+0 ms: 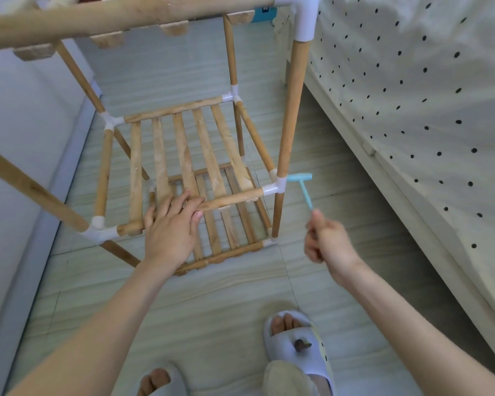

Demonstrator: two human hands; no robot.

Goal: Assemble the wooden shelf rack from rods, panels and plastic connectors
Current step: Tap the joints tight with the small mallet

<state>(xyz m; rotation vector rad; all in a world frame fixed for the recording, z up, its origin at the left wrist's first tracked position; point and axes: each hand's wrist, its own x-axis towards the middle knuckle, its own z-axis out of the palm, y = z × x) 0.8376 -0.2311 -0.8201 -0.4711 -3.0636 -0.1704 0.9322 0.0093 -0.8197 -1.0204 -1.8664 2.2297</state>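
The shelf rack (pixel 195 155) stands upright on the tiled floor (pixel 212 295), between a pale wall (pixel 17 138) on the left and a bed with a dotted cover (pixel 412 95) on the right. Its frame appears largely assembled: wooden rods join at white plastic connectors, and slatted panels sit at the middle and bottom levels. The left hand (pixel 170 227) rests on the front rod of the middle shelf (pixel 229 199), fingers extended and lying flat over the rod and the slat ends; this placement likely braces the frame so it does not shift under a blow. The right hand (pixel 326 238) is closed around the lower end of the handle of a small light-blue plastic mallet (pixel 302 187), whose head sits just beside the front-right corner connector (pixel 276 187). Holding the handle at its far end gives the head more swing. The probable step in hand is tapping this connector to seat the rods fully. The risk is a glancing strike that skews the joint rather than closing it. Two slippered feet (pixel 295 338) stand close to the rack.
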